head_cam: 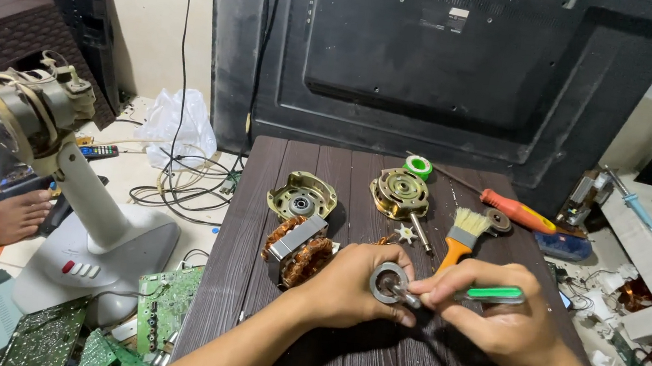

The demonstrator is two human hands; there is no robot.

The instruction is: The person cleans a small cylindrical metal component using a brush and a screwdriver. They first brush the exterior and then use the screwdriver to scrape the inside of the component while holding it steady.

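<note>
A dark brown wood-grain table [249, 281] fills the middle of the frame; on it, left of centre, lies a copper-wound motor stator [296, 249], and above that a round metal motor cover [301, 197]; a second cover with a shaft [400, 193] lies at upper centre, a green tape roll [418, 166] just above it; a small white cog-shaped part [405, 234] sits beside an orange-handled paintbrush [460, 238] (bristles pointing up the frame); an orange-handled screwdriver [515, 211] lies at upper right, near the table's edge.
</note>
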